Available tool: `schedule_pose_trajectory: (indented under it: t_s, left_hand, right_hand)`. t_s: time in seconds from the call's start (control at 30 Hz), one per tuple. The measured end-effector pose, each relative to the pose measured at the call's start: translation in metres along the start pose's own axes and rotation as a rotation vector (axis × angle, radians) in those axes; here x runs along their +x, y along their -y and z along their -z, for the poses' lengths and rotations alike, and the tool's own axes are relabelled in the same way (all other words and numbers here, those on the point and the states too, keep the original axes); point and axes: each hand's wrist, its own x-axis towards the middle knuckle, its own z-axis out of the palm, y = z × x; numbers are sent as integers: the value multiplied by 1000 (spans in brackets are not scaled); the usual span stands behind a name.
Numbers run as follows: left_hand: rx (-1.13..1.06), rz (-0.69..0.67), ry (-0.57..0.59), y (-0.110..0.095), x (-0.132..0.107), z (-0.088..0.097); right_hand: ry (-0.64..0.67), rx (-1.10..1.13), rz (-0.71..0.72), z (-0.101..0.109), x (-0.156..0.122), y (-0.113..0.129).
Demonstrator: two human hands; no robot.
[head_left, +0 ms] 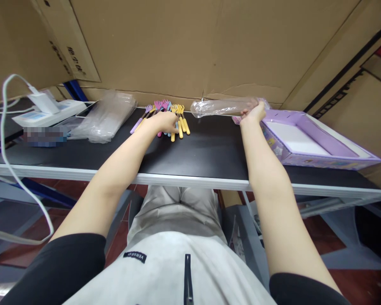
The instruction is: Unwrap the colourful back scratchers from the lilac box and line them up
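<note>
Several small back scratchers (pixel 180 123), with claw heads and purple, pink, blue or yellow handles, lie side by side near the back of the black table. My left hand (pixel 165 123) rests over the middle of them with its fingers curled down, hiding some handles. Further right, my right hand (pixel 254 112) is closed on one end of a clear plastic bag (pixel 217 107). The bag stretches leftward along the table's back edge, and its left end lies close to the yellow scratchers. Whether anything is inside the bag I cannot make out.
At right an open purple box (pixel 305 159) with a white inside stands by my right forearm. A stack of clear plastic bags (pixel 106 116) lies left. Beyond it are a white power strip (pixel 55 113) and a looping cable (pixel 3 123). Cardboard (pixel 178 46) walls the back.
</note>
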Motion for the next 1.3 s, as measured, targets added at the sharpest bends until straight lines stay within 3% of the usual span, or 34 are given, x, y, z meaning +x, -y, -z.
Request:
schedule_pose_trajectory:
  t_s: [0.1, 0.23, 0.33, 0.4, 0.6, 0.8, 1.3]
  left_hand:
    - [55, -4, -45, 2, 2, -1]
    - [73, 27, -293, -2, 1, 1]
    - [-100, 43, -439, -12, 1, 2]
    - [-281, 53, -477, -20, 2, 1]
    - [-744, 126, -376, -45, 4, -6]
    - [-920, 200, -386, -47, 5, -12]
    - [-1124, 271, -350, -55, 1, -5]
  right_hand:
    - [32, -4, -6, -3, -7, -2]
    - [99, -15, -20, -10, -15, -8]
    - [199, -80, -37, -18, -25, -15]
    - [303, -123, -63, -25, -37, -22]
    - [575, -197, -134, -31, -94, -45]
    - [758, -326, -237, -23, -123, -53]
    - [749, -346, -164, -26, -118, -48]
